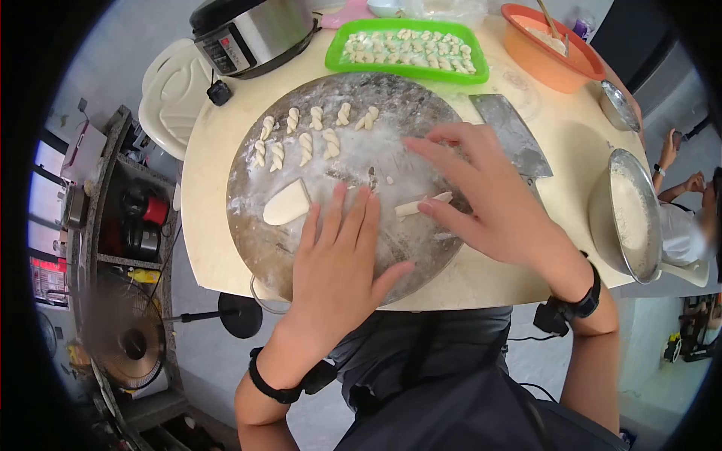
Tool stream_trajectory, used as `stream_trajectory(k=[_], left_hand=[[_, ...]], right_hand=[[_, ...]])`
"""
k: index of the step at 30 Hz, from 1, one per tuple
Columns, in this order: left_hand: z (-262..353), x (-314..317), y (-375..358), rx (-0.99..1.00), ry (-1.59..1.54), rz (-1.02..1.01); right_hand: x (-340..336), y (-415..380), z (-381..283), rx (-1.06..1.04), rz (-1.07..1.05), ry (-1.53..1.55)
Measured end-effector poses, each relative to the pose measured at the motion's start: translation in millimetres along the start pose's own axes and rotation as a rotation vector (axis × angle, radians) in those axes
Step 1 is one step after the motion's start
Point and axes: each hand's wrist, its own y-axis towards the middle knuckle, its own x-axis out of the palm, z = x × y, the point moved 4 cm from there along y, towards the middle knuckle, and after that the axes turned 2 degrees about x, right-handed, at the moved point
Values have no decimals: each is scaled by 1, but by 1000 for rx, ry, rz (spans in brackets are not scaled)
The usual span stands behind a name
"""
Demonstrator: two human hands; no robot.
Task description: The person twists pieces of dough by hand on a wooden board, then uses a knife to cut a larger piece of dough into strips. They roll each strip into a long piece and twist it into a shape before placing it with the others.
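Observation:
My left hand (335,248) lies flat with fingers stretched out on the floured round board (353,90). Just left of its fingertips is a flat piece of dough (288,203) with one straight cut end. My right hand (481,195) is held over the board's right side, fingers spread, its thumb tip at a thin dough strip (423,204). Several small twisted dough pieces (305,149) sit in rows on the far left of the board. A tiny dough scrap (389,180) lies between the hands.
A cleaver (513,131) lies right of the board. Behind stand a green tray (335,66) of dough twists, an orange basin (553,74) and a pressure cooker (252,37). At right are a metal bowl of flour (630,214), a small metal bowl (619,105) and another person (688,225).

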Motion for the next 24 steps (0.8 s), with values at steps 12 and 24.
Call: stream_trajectory(k=[12, 24], left_hand=[[0, 14, 30, -101, 119, 75], [-8, 6, 40, -108, 112, 0]], right_hand=[[-2, -16, 10, 9, 237, -4], [-5, -25, 7, -31, 309, -7]])
